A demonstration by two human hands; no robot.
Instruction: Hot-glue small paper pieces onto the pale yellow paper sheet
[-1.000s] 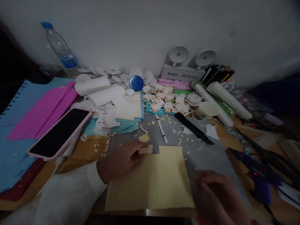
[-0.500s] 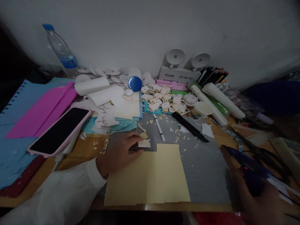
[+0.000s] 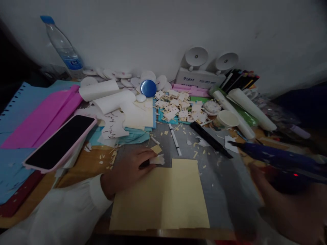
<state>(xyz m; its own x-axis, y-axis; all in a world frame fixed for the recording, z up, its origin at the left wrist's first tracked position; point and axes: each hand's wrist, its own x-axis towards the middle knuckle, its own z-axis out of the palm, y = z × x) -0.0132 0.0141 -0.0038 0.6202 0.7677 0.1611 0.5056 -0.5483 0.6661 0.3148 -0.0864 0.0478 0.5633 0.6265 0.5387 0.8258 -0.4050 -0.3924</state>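
Pinching a white scrap (image 3: pixel 157 159) at the sheet's (image 3: pixel 178 197) top corner, the left hand (image 3: pixel 127 170) steadies it on the mat (image 3: pixel 224 183), while the right hand (image 3: pixel 288 207), closed round a glue gun (image 3: pixel 276 158), hangs well apart, so gluing, seemingly the step in hand, calls for careful aim.

This is a hobby craft corner at a wooden desk (image 3: pixel 87 167) set against a plain white wall (image 3: pixel 158 30), more home than workshop. The clutter shows it: pink paper sheets (image 3: pixel 43 115), white paper rolls (image 3: pixel 98 90), a heap of cut card pieces (image 3: pixel 178 109), paper scraps (image 3: pixel 195 154) over a grey cutting mat (image 3: pixel 222 183), marker pens (image 3: pixel 240 80) and a blue glue gun (image 3: pixel 276 158). A phone (image 3: pixel 60 143) and a water bottle (image 3: pixel 63 47) sit among them.
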